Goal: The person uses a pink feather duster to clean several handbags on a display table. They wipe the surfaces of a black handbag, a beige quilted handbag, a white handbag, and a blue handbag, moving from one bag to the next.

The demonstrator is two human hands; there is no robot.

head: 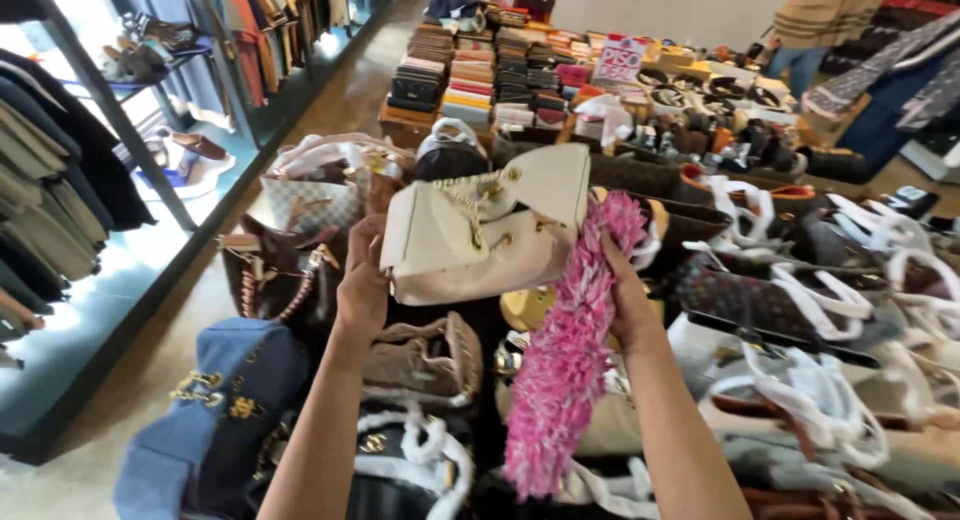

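Nearest us lie a blue denim bag (215, 420) with gold hardware at lower left and white-handled bags (800, 400) at lower right, packed edge to edge on a display table. Between our forearms hangs a pink feather duster (570, 350), fluffy and shaggy, its long axis running from low centre up and to the right, toward our right hand (628, 300). That hand's fingers curl shut around the duster's upper part, just beside the bag we lift. Our left hand (362, 285) grips the left edge of a cream handbag (480, 230), fingers closed on it, thumb hidden behind. The handbag sits above both hands, tilted, its long axis roughly level from left to right; it looks smooth, like leather, with a gold chain draped across the flap. The left hand carries it; the right touches its right end. Beyond, folded wallets (500, 75) stand in rows, and another person (820, 25) stands at the far right.
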